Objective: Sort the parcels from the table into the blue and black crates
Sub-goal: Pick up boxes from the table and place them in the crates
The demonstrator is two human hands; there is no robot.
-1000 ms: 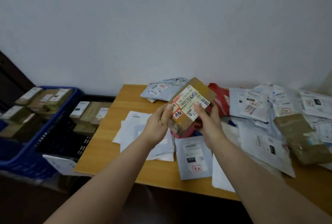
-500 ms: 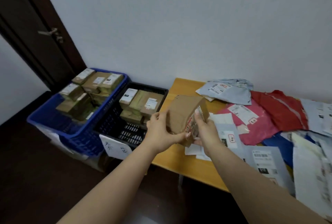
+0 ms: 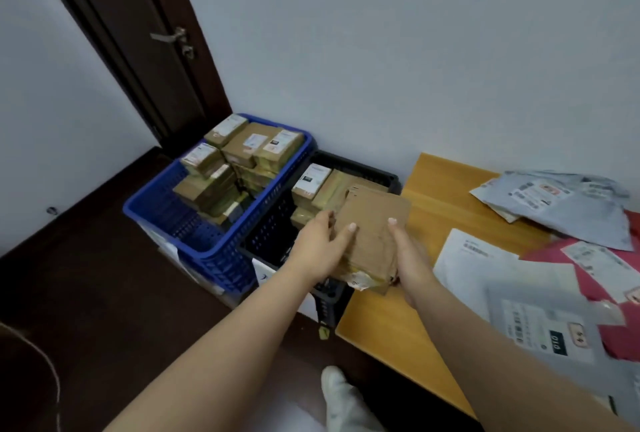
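A brown cardboard parcel (image 3: 372, 227) is held plain side up between both hands, over the gap between the black crate (image 3: 360, 164) and the table's left edge. My left hand (image 3: 320, 246) grips its left side, thumb on top. My right hand (image 3: 408, 255) grips its right side, thumb on top. The black crate holds several brown boxes at its far end. Left of it, the blue crate (image 3: 162, 203) is piled with several brown boxes.
The wooden table (image 3: 429, 209) on the right carries grey, white and pink mailer bags (image 3: 554, 203). A dark door (image 3: 145, 33) stands behind the crates. A white shoe (image 3: 341, 397) shows on the dark floor below.
Both hands have carried the brown parcel left and down, from above the table to the black crate's edge. The labelled face has turned away; the view has swung left.
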